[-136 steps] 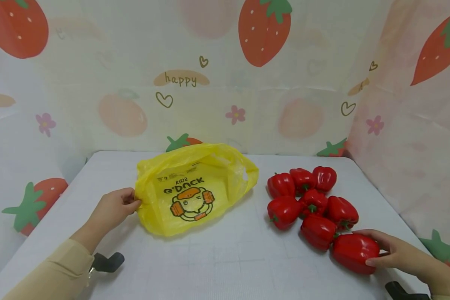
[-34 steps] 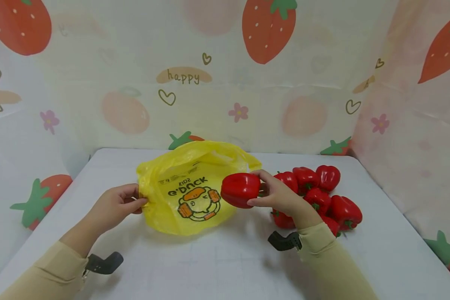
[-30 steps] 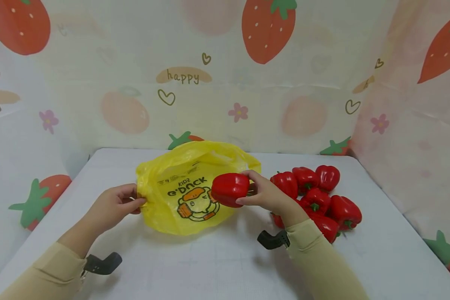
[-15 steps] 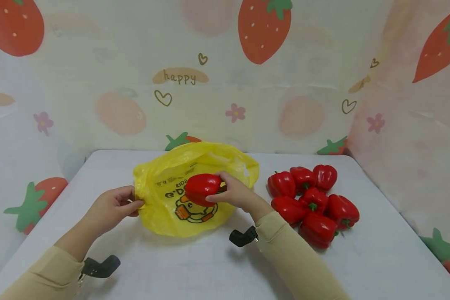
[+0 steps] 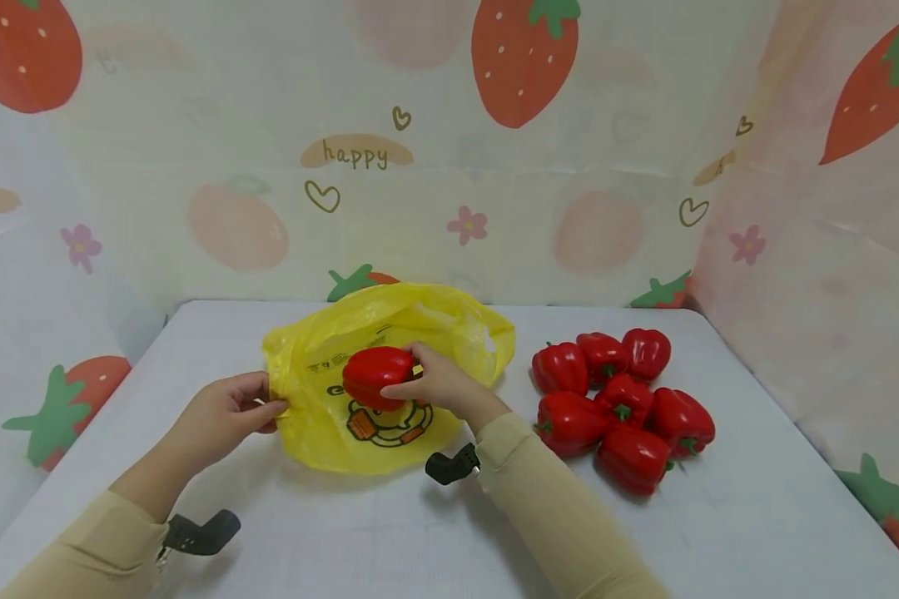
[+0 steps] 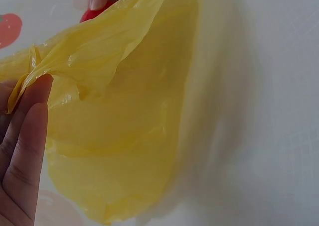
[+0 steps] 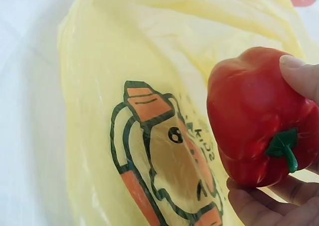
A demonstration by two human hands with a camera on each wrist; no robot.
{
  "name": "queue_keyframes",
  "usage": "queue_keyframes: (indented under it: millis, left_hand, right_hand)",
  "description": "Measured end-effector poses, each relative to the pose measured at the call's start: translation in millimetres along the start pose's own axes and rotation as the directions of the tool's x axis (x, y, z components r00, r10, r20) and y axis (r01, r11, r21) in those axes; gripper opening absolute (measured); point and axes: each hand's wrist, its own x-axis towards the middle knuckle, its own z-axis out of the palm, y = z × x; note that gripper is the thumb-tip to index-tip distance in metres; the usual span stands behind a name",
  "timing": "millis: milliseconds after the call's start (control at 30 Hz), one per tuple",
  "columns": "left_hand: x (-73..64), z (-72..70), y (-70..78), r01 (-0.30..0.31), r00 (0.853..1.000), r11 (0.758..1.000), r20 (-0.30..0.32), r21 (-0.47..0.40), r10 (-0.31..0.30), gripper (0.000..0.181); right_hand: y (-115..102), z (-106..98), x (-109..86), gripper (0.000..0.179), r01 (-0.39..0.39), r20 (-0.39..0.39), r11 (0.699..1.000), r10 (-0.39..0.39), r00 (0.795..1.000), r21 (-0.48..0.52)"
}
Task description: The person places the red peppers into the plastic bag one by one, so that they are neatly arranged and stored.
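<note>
A yellow plastic bag [image 5: 434,441] printed with a cartoon duck lies on the table, its mouth spread toward me. My left hand [image 5: 228,416] pinches the left edge of the bag's mouth; in the left wrist view the film bunches between thumb and fingers [image 6: 31,131]. My right hand [image 5: 449,384] grips a red bell pepper [image 5: 374,376] at the bag's mouth, in front of the printed side. Up close in the right wrist view, thumb and fingers hold the pepper [image 7: 254,111] from both sides, its green stem showing. Whether the pepper touches the bag cannot be told.
Several more red bell peppers [image 5: 623,399] sit in a cluster right of the bag on the white table [image 5: 330,541]. A strawberry-print curtain [image 5: 434,233] stands behind and at both sides. A black camera mount [image 5: 204,532] juts from the left wrist, another [image 5: 452,464] from the right.
My right hand took the nearest pepper from the cluster and carried it left to the bag's mouth, moving further left over the last second. My left hand keeps its pinch on the bag's edge.
</note>
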Motion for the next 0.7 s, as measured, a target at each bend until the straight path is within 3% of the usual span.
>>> queue_keyframes:
  millis: [200, 700]
  left_hand:
    - [0.4, 0.6, 0.5, -0.012, 1.0, 1.0, -0.01, 0.004, 0.012, 0.044]
    - [0.1, -0.3, -1.1, 0.001, 1.0, 1.0, -0.021, 0.019, 0.0, 0.042]
  right_hand:
    - [-2, 8, 6.0, 0.068, -0.004, -0.01, 1.0, 0.005, 1.0, 0.03]
    - [-6, 23, 19.3, 0.068, 0.004, -0.009, 1.0, -0.004, 1.0, -0.019]
